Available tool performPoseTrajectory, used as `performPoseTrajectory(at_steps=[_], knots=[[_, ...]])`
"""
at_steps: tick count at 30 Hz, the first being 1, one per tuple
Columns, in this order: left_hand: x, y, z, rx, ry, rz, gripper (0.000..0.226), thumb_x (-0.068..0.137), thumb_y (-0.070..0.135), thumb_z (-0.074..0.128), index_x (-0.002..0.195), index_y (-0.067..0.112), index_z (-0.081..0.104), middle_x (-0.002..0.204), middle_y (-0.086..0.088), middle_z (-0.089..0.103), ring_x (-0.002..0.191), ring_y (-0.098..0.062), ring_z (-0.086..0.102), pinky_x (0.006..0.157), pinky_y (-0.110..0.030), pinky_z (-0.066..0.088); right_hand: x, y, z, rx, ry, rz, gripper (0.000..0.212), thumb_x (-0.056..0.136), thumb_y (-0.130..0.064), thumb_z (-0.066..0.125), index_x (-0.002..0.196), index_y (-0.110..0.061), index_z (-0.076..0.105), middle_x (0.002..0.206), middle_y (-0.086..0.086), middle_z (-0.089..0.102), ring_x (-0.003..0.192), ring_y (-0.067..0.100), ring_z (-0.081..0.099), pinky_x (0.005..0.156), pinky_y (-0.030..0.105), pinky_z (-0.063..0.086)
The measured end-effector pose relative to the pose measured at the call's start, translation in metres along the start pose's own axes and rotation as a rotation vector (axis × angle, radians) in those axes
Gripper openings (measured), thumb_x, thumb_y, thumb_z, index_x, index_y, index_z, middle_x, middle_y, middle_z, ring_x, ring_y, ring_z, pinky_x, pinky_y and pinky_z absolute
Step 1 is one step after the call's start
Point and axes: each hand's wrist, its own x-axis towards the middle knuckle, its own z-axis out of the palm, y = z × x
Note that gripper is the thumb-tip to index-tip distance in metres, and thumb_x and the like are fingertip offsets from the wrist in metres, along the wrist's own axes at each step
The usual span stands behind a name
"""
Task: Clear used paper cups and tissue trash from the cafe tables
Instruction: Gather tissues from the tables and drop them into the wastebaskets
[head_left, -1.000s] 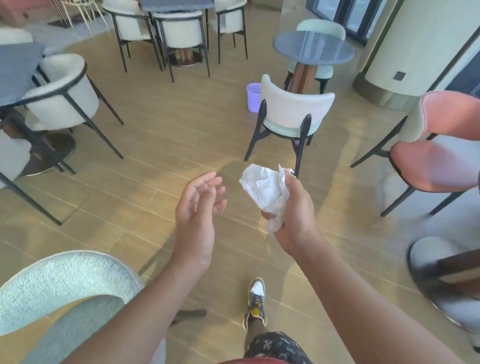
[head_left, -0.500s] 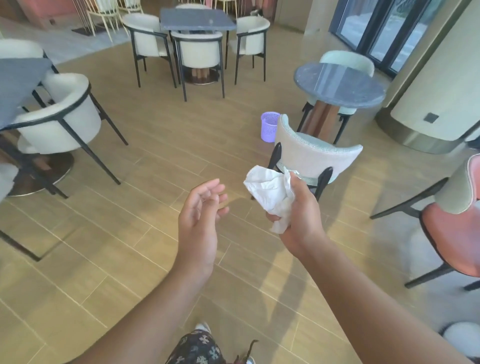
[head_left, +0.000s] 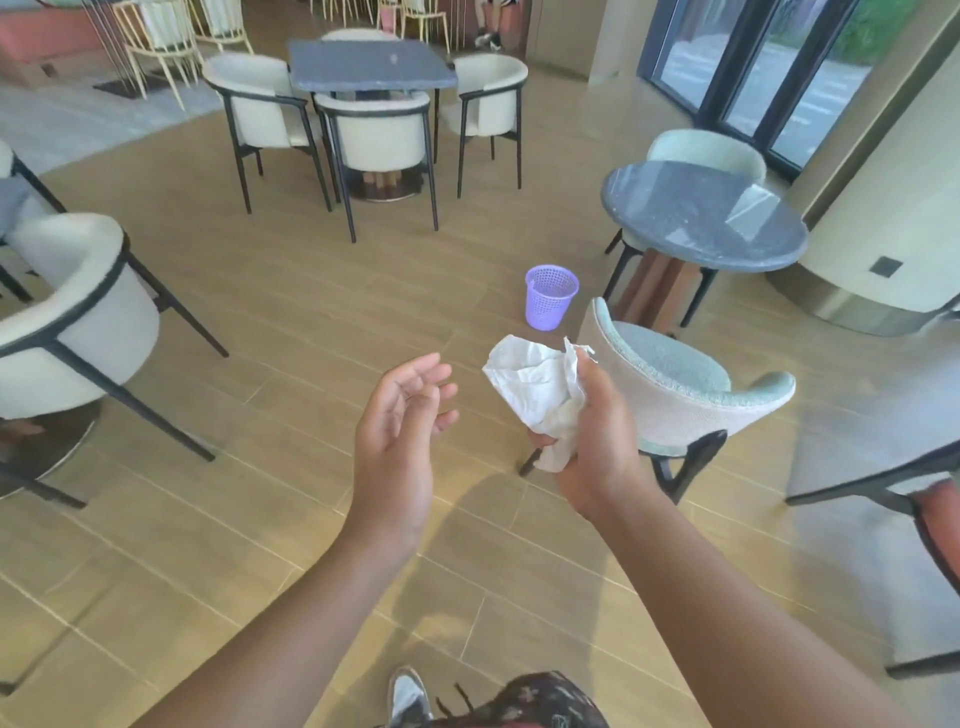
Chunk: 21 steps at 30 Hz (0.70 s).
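The crumpled tissue (head_left: 535, 384) sits mid-frame, gripped in the curled fingers of the right hand (head_left: 597, 441), while the left hand (head_left: 400, 426) is loosely spread and empty; best carry it directly over the purple bin (head_left: 550, 299) just above before releasing.

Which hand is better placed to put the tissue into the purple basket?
Right. The right hand grips the crumpled tissue, and the purple basket stands on the floor beyond it. The left hand is empty.
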Motion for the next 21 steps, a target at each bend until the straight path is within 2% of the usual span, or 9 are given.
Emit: performPoseTrajectory(at_steps=[3,5,8,12,16,21], knots=[[0.058,-0.004,0.002,0.002,-0.006,0.000,0.028,0.096,0.025,0.053,0.118,0.021,0.068,0.122,-0.004,0.071,0.110,-0.018,0.069,0.091,-0.037,0.056,0.051,-0.008,0.018,0.014,0.017,0.002,0.061,0.094,-0.050,0.055,0.126,0.002,0.063,0.090,0.012,0.059,0.060,0.017,0.043,0.057,0.032,0.028],[0.095,-0.010,0.006,0.005,-0.011,-0.004,0.028,0.096,0.024,0.053,0.119,0.021,0.068,0.122,-0.005,0.070,0.110,-0.018,0.069,0.091,-0.037,0.056,0.087,-0.013,0.028,0.006,0.038,0.003,0.054,0.096,-0.050,0.055,0.121,-0.004,0.067,0.094,0.013,0.058,0.062,0.018,0.043,0.057,0.032,0.028],[0.152,-0.025,0.016,0.002,-0.019,-0.020,0.027,0.095,0.024,0.053,0.118,0.020,0.068,0.122,-0.005,0.070,0.109,-0.017,0.069,0.091,-0.037,0.057,0.142,-0.020,0.038,0.003,0.069,0.019,0.043,0.103,-0.045,0.051,0.116,-0.009,0.070,0.089,0.011,0.061,0.062,0.017,0.045,0.057,0.031,0.030],[0.238,-0.050,0.038,0.008,-0.031,-0.033,0.028,0.095,0.024,0.054,0.119,0.019,0.068,0.121,-0.005,0.071,0.110,-0.018,0.069,0.090,-0.036,0.057,0.224,-0.032,0.050,0.001,0.078,0.055,0.034,0.106,-0.040,0.048,0.097,-0.017,0.071,0.078,0.004,0.065,0.058,0.016,0.048,0.056,0.030,0.032],[0.330,-0.072,0.072,0.026,-0.029,-0.046,0.030,0.095,0.024,0.055,0.121,0.018,0.067,0.121,-0.005,0.071,0.112,-0.021,0.069,0.091,-0.037,0.057,0.322,-0.053,0.056,-0.015,0.086,0.101,0.034,0.106,-0.043,0.048,0.106,-0.019,0.072,0.082,0.004,0.067,0.061,0.017,0.049,0.056,0.030,0.033],[0.433,-0.089,0.119,0.036,-0.019,-0.057,0.031,0.095,0.025,0.055,0.123,0.016,0.067,0.122,-0.007,0.070,0.113,-0.022,0.068,0.092,-0.037,0.057,0.425,-0.103,0.060,-0.040,0.066,0.111,0.036,0.107,-0.040,0.045,0.101,-0.016,0.071,0.076,0.002,0.066,0.058,0.015,0.050,0.052,0.027,0.034]])
